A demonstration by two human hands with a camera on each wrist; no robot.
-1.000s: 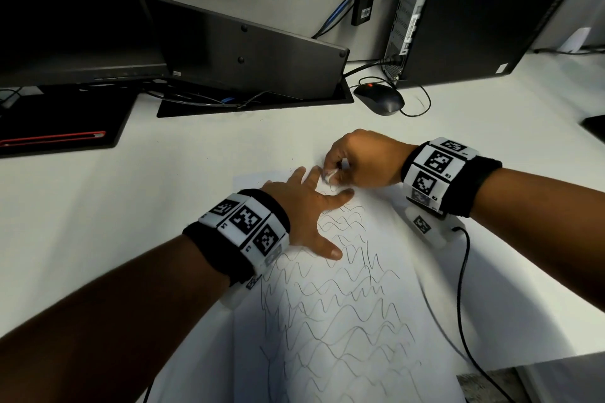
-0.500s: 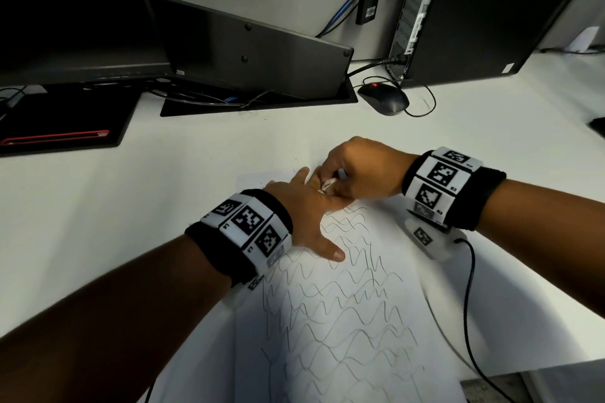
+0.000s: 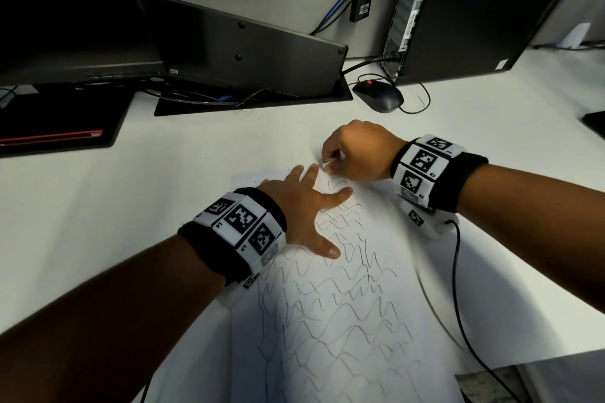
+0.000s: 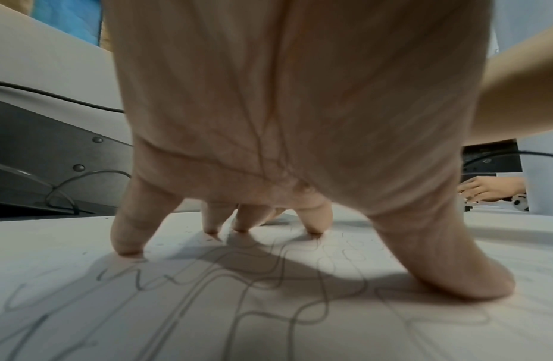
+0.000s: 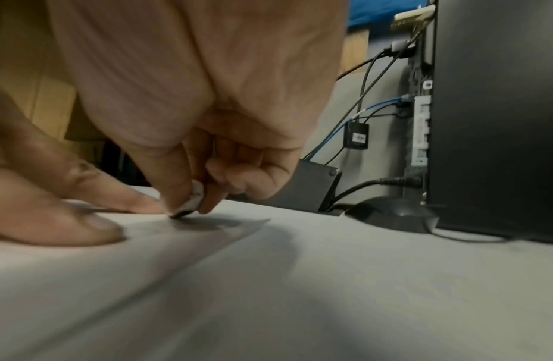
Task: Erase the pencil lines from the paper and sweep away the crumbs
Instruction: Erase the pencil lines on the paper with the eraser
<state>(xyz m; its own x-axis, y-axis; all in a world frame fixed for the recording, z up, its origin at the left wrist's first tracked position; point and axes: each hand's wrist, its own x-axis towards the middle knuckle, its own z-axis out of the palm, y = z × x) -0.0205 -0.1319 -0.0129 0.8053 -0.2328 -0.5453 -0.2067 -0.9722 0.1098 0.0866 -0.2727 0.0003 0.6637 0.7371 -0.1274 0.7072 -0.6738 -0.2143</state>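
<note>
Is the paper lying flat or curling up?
Flat: the left hand presses spread fingers on the paper, which lies on the desk.

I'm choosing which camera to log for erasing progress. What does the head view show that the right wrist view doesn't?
Only the head view shows the many wavy pencil lines left down the paper, and the left hand flat on it, fingers spread. Only the right wrist view shows the eraser tip touching the sheet, pinched between fingertips. Both show the right hand holding the eraser at the paper's far end, and the mouse beyond.
</note>
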